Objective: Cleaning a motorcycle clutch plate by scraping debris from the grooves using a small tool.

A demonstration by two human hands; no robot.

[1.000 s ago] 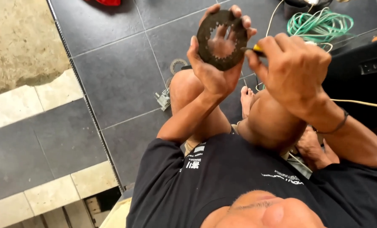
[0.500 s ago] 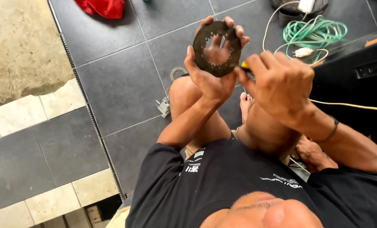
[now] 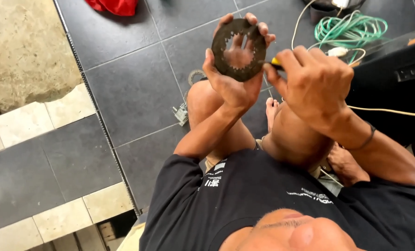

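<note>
My right hand (image 3: 317,86) covers most of the yellow-handled tool (image 3: 275,62) it grips, so I cannot make out the tip. My left hand (image 3: 235,83), wrist bent upward at upper centre, is clamped around a dark toothed ring (image 3: 221,56), fingers curled over its rim. Beyond, a green cable (image 3: 351,30) coils in the upper right corner.

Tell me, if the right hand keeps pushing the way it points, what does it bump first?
Probably the dark toothed ring held by the left hand; the right hand points its yellow-handled tool at the rim.
</note>
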